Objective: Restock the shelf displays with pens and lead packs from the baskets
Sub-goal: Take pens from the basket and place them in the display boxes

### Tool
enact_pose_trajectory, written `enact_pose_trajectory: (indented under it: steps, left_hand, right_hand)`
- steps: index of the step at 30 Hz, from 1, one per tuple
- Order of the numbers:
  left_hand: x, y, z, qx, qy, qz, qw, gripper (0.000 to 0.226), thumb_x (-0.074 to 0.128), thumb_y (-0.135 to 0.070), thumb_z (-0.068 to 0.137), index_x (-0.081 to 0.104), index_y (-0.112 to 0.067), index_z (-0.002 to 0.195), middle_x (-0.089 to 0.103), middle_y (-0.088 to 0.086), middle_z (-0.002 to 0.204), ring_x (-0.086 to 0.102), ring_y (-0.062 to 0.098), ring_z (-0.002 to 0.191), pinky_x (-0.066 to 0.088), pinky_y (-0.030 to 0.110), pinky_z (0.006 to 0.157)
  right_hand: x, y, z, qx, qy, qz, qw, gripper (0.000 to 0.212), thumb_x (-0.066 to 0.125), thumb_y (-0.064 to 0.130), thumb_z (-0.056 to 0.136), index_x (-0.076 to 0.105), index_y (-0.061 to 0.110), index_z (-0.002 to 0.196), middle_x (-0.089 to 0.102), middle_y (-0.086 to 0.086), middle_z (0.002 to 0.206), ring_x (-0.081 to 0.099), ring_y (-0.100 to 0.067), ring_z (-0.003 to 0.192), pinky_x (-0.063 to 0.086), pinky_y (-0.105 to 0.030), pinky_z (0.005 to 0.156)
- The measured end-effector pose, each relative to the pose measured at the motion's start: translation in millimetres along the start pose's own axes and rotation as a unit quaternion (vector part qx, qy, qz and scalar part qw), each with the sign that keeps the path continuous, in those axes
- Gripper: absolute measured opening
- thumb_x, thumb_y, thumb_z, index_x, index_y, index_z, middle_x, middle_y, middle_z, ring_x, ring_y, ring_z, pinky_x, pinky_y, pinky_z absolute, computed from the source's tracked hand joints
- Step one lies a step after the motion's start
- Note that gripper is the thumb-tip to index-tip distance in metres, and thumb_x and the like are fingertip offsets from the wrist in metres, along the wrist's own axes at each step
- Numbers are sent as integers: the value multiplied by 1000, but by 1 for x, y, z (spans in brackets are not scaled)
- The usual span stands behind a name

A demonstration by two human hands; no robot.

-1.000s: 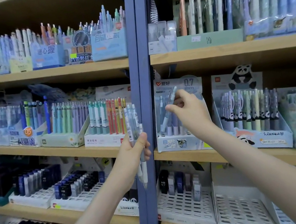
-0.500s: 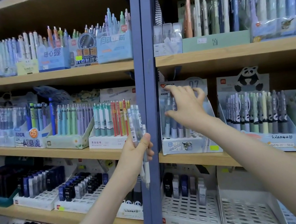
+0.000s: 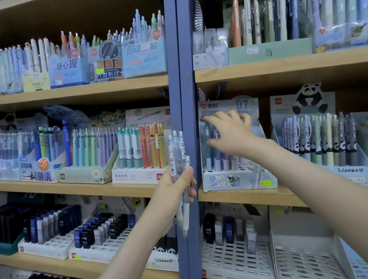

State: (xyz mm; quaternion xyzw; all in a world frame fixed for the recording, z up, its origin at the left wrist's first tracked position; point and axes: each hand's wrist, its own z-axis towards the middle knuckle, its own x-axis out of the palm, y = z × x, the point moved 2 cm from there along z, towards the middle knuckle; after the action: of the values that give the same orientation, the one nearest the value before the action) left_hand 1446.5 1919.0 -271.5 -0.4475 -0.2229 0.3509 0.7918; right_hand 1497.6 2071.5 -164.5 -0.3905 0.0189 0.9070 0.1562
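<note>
Reaching into the 0.7 mm display box (image 3: 237,178) on the middle shelf (image 3: 255,198), the right hand (image 3: 231,135) is laid over the tops of the standing pencils (image 3: 220,161). Its fingers (image 3: 214,118) are splayed and only slightly bent, and no pencil is seen to be pinched. The restocking supply, a bundle of wrapped mechanical pencils (image 3: 177,157), is gripped by the left hand (image 3: 173,195) with the thumb across the front and the long axis upright, just in front of the blue shelf post (image 3: 181,67). The bundle thus lies left of and slightly below the right hand, near it, with the post between bundle and box. The next pencil is judged best drawn from the bundle's top by the right hand and carried rightward past the post. Bare holes appear in the box's front rows. Room is bounded by the shelf board above and the panda display box (image 3: 352,170) to the right.
</note>
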Motion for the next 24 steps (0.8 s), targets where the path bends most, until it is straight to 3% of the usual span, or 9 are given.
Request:
enact_pose_trajectory:
  steps: [7, 10, 12, 15, 17, 19, 24]
  left_hand:
    - [9, -2, -6, -24, 61, -52, 996, 23, 50, -23, 97, 50, -7, 81, 56, -6, 55, 51, 7, 48, 46, 19, 50]
    - [10, -2, -8, -19, 66, -60, 996, 25, 52, -27, 93, 50, -7, 79, 56, -5, 55, 51, 8, 49, 46, 19, 51]
    - [9, -1, -9, -15, 70, -64, 995, 28, 54, -33, 87, 51, -6, 80, 56, -4, 55, 51, 8, 50, 46, 19, 51]
    - [11, -2, -9, -13, 82, -85, 993, 30, 57, -36, 81, 51, -6, 85, 57, -3, 60, 52, 10, 53, 46, 20, 52]
    - [15, -2, -10, -14, 98, -86, 991, 30, 57, -35, 80, 52, -6, 86, 58, -2, 62, 52, 10, 54, 46, 21, 52]
    - [19, -2, -13, -17, 110, -86, 990, 30, 57, -33, 80, 52, -6, 91, 59, -3, 64, 53, 9, 54, 47, 21, 52]
    - [21, -1, -16, -26, 122, -70, 990, 27, 56, -32, 80, 54, -7, 92, 62, 1, 71, 57, 10, 59, 51, 22, 60]
  right_hand:
    - [-4, -3, -1, -1, 16, 1, 1000, 57, 49, 37, 93, 29, 32, 146, 31, 5, 150, 19, -22, 137, 10, -44, 109]
    - [-12, 4, -14, -18, -65, 58, 996, 52, 50, 38, 94, 36, 32, 143, 35, 8, 148, 23, -18, 135, 13, -39, 107]
    - [-19, 12, -33, -23, -85, 204, 975, 38, 51, 38, 95, 51, 28, 132, 50, 8, 131, 38, -14, 124, 24, -37, 104]
    - [-16, 25, -67, 3, 60, 409, 910, 23, 55, 40, 92, 66, 22, 102, 66, 10, 102, 59, -8, 100, 46, -37, 96]
    - [-5, 28, -81, 37, 104, 459, 882, 19, 61, 37, 90, 68, 19, 90, 70, 6, 92, 64, -12, 94, 49, -39, 94]
    - [0, 28, -87, 60, 80, 495, 863, 13, 65, 27, 89, 65, 15, 83, 68, -2, 84, 64, -18, 88, 50, -41, 92]
    - [0, 24, -97, 85, 56, 530, 842, 9, 61, 19, 91, 65, 15, 84, 61, 2, 78, 55, -2, 70, 44, -19, 70]
